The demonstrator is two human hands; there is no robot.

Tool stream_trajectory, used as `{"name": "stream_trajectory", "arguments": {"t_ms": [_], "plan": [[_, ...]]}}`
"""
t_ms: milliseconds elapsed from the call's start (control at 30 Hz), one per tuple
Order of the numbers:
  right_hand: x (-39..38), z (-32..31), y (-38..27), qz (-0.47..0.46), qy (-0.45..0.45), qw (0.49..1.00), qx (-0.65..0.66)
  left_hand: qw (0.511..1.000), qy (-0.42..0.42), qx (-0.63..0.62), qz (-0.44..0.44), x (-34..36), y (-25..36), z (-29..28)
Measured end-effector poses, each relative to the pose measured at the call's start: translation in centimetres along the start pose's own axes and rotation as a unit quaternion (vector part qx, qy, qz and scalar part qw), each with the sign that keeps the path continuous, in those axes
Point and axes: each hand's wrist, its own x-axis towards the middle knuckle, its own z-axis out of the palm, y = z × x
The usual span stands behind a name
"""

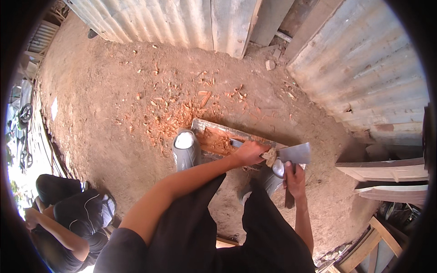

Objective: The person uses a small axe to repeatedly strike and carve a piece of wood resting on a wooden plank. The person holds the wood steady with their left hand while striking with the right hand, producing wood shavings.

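Hatchet (295, 154): right hand (295, 179) fingers wrapped round handle. Left hand (249, 152) fingers gripping plank (218, 136); best kept clear of blade.

a bare floor (104, 104) of reddish-brown packed earth, strewn with orange wood chips (175, 116); corrugated metal sheets (159, 18) wall the far side, and more corrugated sheeting (373, 77) runs along the right; pale wooden frames (387, 170) lean at the lower right; strong daylight glares in at the left edge; a crouching person in dark clothes (68, 223) sits at the lower left
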Motion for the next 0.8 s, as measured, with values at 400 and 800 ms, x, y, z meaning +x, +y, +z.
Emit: {"name": "stream_trajectory", "arguments": {"t_ms": [400, 800], "plan": [[-1.0, -0.1, 0.1, -0.029, 0.039, 0.996, -0.069, 0.999, 0.006, 0.024, -0.021, 0.5, 0.5, 0.4], [-4.0, -0.7, 0.4, 0.028, 0.023, 0.995, 0.089, 0.998, -0.005, 0.062, 0.026, 0.0, 0.5, 1.1]]}}
